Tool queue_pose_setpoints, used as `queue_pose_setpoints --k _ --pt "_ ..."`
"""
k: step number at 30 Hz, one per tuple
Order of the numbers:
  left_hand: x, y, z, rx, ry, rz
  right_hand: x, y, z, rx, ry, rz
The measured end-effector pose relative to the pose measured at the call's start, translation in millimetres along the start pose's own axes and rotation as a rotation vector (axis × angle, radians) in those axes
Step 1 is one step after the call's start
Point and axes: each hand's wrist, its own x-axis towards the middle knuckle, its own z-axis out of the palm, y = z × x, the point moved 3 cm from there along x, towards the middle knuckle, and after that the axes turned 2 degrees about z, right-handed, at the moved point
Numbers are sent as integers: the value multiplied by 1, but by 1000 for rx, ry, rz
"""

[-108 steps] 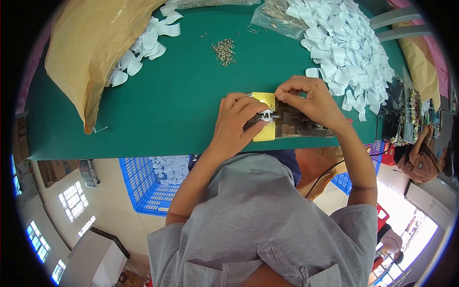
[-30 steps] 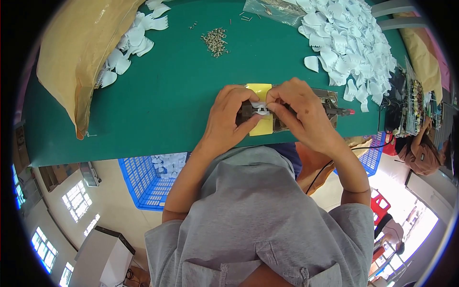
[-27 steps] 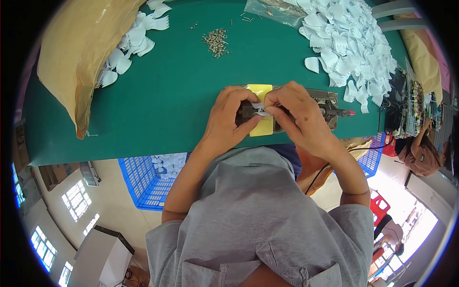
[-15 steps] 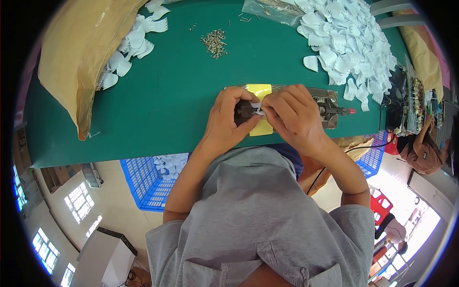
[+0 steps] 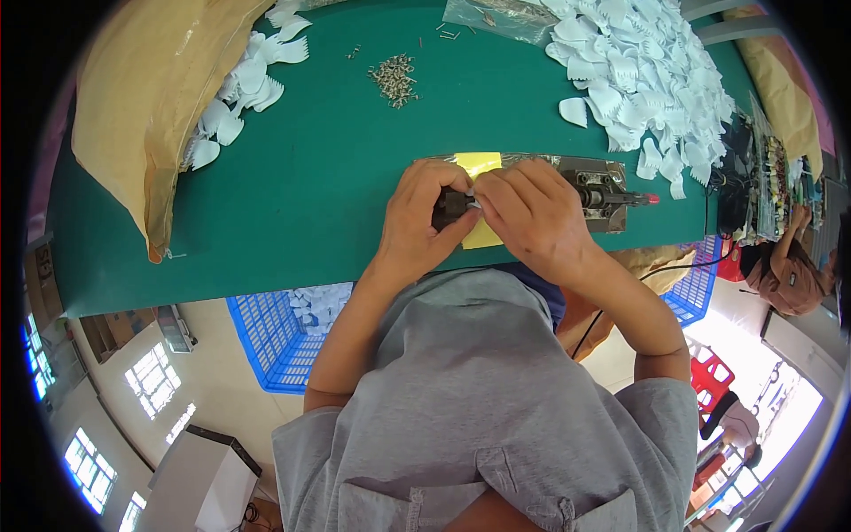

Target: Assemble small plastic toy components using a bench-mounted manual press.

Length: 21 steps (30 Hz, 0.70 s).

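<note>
My left hand (image 5: 422, 211) and my right hand (image 5: 537, 213) meet over a metal bench jig (image 5: 610, 177) at the table's near edge. Between their pinched fingertips is a small white plastic piece (image 5: 474, 203), mostly covered by the fingers. Just beside it, a dark block (image 5: 450, 206) of the jig sits within the curl of my left hand. Yellow sheet (image 5: 481, 236) wraps the jig under my fingers. A toggle lever with a red tip (image 5: 652, 199) points right from the jig.
On the green table (image 5: 292, 195), small metal parts (image 5: 394, 80) lie heaped at the far middle. White comb-edged plastic pieces (image 5: 625, 66) are piled far right; more spill from a tan sack (image 5: 151, 115) at left. A blue basket (image 5: 270, 341) stands below the edge. Other people are at right.
My right hand has shifted slightly left, closer to my left fingertips. Less of the white plastic piece shows between them. My left hand stays nearly in place.
</note>
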Motion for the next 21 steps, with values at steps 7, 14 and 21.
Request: queue_pose_setpoints --k 7,14,21 --pt "-3 -1 0 30 -26 -62 10 9 11 136 -37 82" --pt "-2 -3 0 17 -8 -54 13 22 14 239 4 224" --pt "1 3 -2 94 -54 -15 6 25 -30 607 -188 539"
